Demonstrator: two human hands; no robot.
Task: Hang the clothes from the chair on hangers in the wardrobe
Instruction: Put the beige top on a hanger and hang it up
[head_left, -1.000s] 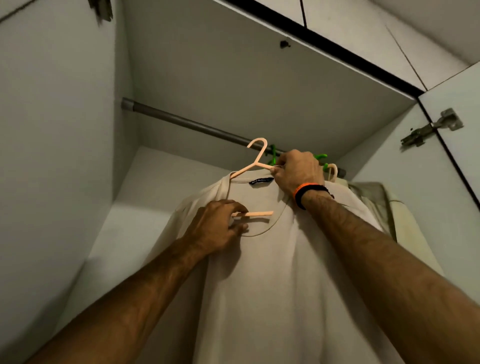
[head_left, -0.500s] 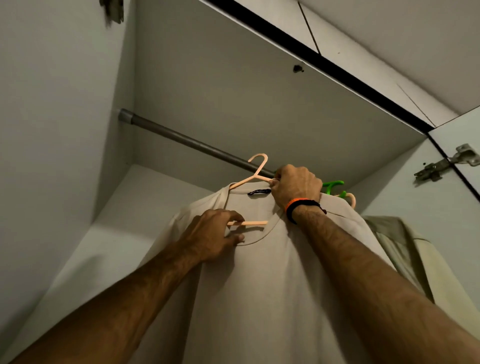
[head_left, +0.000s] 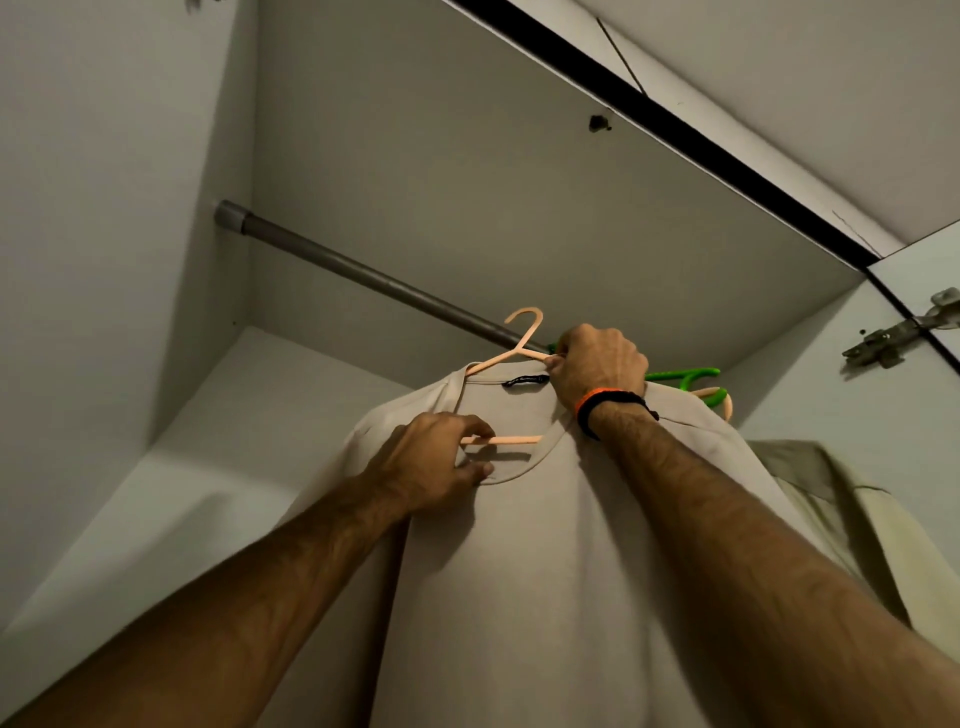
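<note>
Both hands are closed on their work: the right hand (head_left: 597, 364) curls round the right arm of the peach hanger (head_left: 511, 356), a tight grip near its neck, and the left hand (head_left: 434, 467) pinches the shirt (head_left: 545, 571) at the collar, where the hanger's lower bar crosses the neck opening. That beige shirt is already on the hanger and hangs down between the two forearms, inside the wardrobe. The hook stands just in front of the grey rail (head_left: 363, 275); whether it rests on the rail I cannot tell from here.

Pale panels close in the wardrobe (head_left: 130, 208) on the left, behind and above, with a dark strip along the front edge of the top board. A door hinge (head_left: 888, 340) shows at the right edge, partly cut off. Behind the right hand a green hanger (head_left: 685, 375) pokes out, mostly hidden, and beside it hangs an olive shirt (head_left: 831, 499), half covered by the right forearm. An orange and black band (head_left: 608, 408) circles the right wrist.
</note>
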